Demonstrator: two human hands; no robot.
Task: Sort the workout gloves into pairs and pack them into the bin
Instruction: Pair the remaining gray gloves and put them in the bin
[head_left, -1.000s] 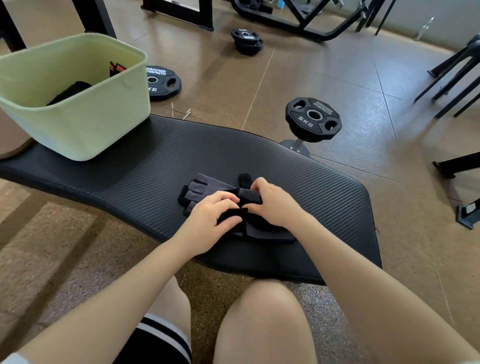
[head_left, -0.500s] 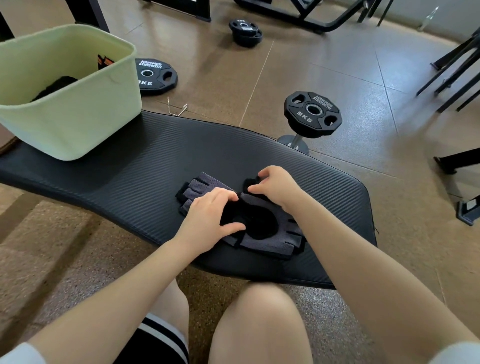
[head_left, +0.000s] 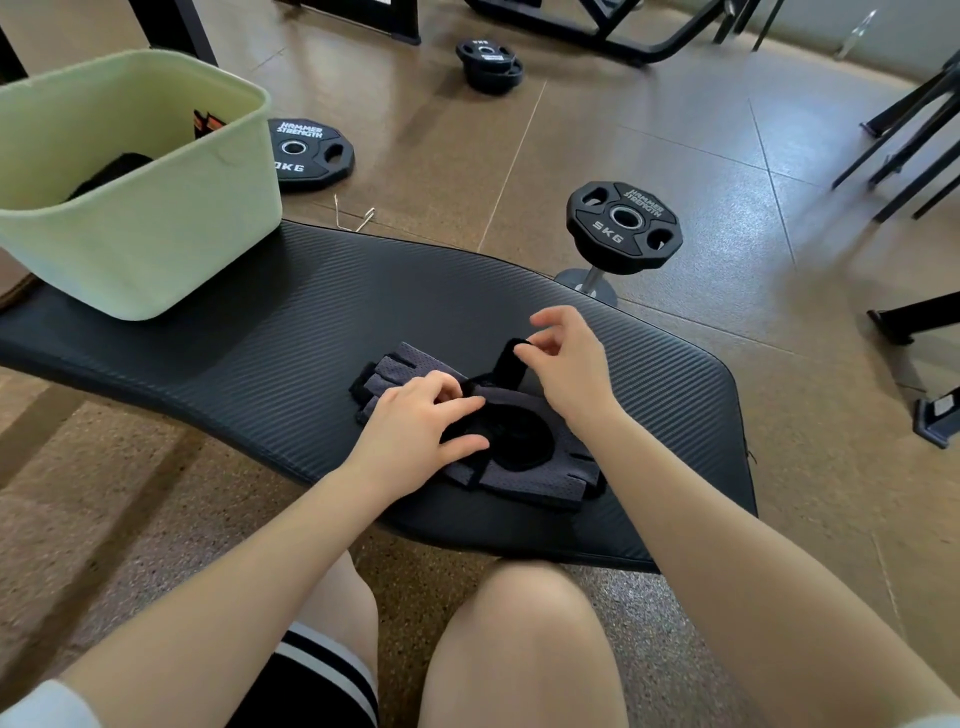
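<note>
The left hand (head_left: 415, 431) presses flat on the grey mesh fingerless gloves (head_left: 519, 462) on the black ribbed bench pad (head_left: 260, 353); the right hand (head_left: 563, 358) pinches their black wrist strap (head_left: 511, 364).

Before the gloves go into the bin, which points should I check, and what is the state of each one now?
1. Two gloves together: ok. The grey gloves lie overlapped on the black mat.
2. Strap fastened: not ok. The strap stands loose, pinched by the right hand.
3. Gloves held steady: ok. The left hand rests on them.
4. Matching pair, one left and one right: cannot tell.
5. Room in the green bin: ok. Only one dark item shows inside.
6. Path to the bin: ok. Bare mat lies between.
</note>
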